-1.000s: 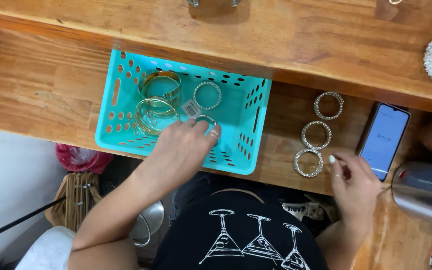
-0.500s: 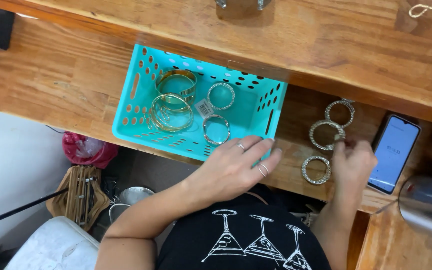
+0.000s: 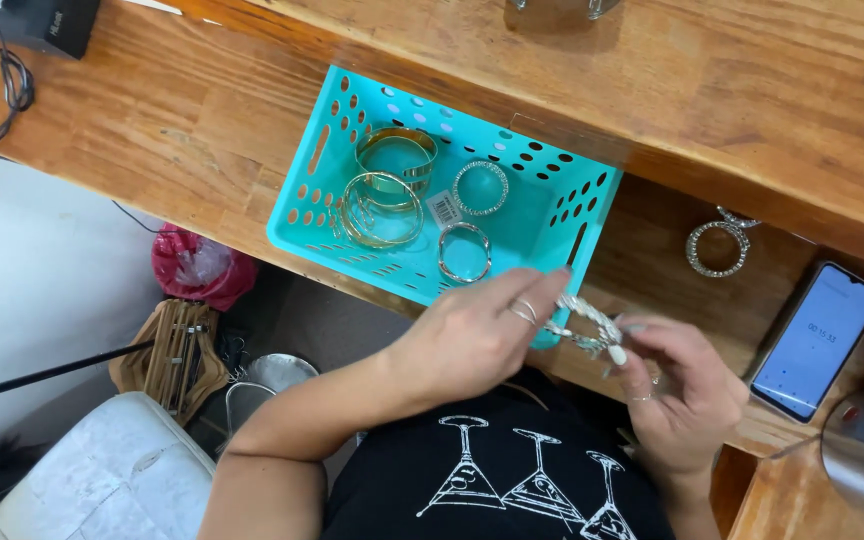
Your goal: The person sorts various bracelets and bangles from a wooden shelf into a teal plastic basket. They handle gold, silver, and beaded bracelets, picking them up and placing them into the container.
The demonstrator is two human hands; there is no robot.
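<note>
Both hands meet over the near edge of the wooden counter (image 3: 152,150), pinching one sparkling silver bangle (image 3: 584,325) between them. The left hand (image 3: 472,335) closes its fingertips on the bangle's left end, two rings showing on its fingers; the right hand (image 3: 682,385) curls in from the other side, its thumb and forefinger pressed on the bangle's right end. The bangle spans the small gap from one pinch to the other, tilted, just in front of the teal basket (image 3: 302,215).

Just beyond the grip, the basket's near right corner lies almost under the left fingertips. Inside it, closest to the hands, sits a silver bangle (image 3: 464,252); farther back is a rhinestone bangle (image 3: 480,188), and to the left of these are stacked gold bangles (image 3: 382,208) and a wide gold cuff (image 3: 396,158), with a small white tag (image 3: 444,208) between.

To the right of the grip and farther back, another sparkling bangle (image 3: 718,248) lies on the counter. A phone (image 3: 816,340) with a lit screen lies just right of the right hand.
</note>
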